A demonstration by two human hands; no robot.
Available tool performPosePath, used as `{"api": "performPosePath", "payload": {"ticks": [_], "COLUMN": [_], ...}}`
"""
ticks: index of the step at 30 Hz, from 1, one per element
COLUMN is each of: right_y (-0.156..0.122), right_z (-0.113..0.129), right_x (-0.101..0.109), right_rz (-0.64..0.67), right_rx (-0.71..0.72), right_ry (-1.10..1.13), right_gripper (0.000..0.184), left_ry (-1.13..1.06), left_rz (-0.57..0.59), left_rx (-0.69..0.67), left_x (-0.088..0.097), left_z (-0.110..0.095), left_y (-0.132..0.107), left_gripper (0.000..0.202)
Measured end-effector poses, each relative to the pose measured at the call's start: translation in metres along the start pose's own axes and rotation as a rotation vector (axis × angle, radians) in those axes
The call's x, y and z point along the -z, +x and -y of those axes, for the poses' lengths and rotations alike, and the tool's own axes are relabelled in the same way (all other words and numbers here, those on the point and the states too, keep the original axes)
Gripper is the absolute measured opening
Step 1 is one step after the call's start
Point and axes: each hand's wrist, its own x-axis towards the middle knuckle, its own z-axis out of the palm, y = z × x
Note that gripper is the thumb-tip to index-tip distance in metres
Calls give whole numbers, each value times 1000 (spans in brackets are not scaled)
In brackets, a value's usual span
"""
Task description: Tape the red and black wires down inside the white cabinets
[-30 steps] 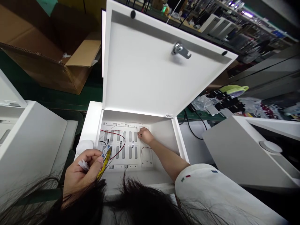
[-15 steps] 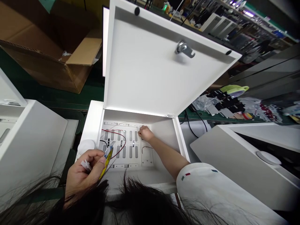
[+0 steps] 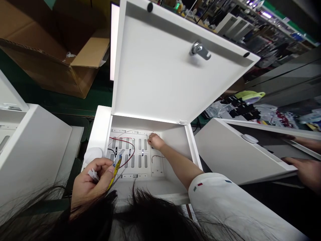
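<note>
We note the left hand (image 3: pixel 91 177) closed on a yellow-printed strip (image 3: pixel 115 170) and white plastic clips (image 3: pixel 93 174); the right hand (image 3: pixel 155 141), half-curled on a slotted white metal panel (image 3: pixel 132 154), grip unclear

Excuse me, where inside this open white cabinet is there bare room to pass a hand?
Bare white wall lies between the right hand and the cabinet's right edge; the slotted panel's left side, under red wires, is crowded.

The right fingers (image 3: pixel 151 140) rest on the slotted panel (image 3: pixel 150 164) inside the open cabinet (image 3: pixel 175 144); wires (image 3: pixel 127 147) lie left of them, the lid (image 3: pixel 160 67) rises beyond, and the left hand (image 3: pixel 89 180) holds a packet (image 3: pixel 115 169) nearer.
</note>
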Motion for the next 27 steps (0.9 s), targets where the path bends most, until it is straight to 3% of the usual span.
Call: {"api": "performPosePath", "payload": {"ticks": [27], "right_y": [3], "right_z": [-5], "right_x": [-9], "right_rz": [-29], "right_rx": [26], "right_ry": [-1], "right_gripper": [29], "left_ry": [42], "left_rz": [-19], "left_rx": [-7], "left_x": [1], "left_z": [-2], "left_y": [-2], "left_gripper": [9]}}
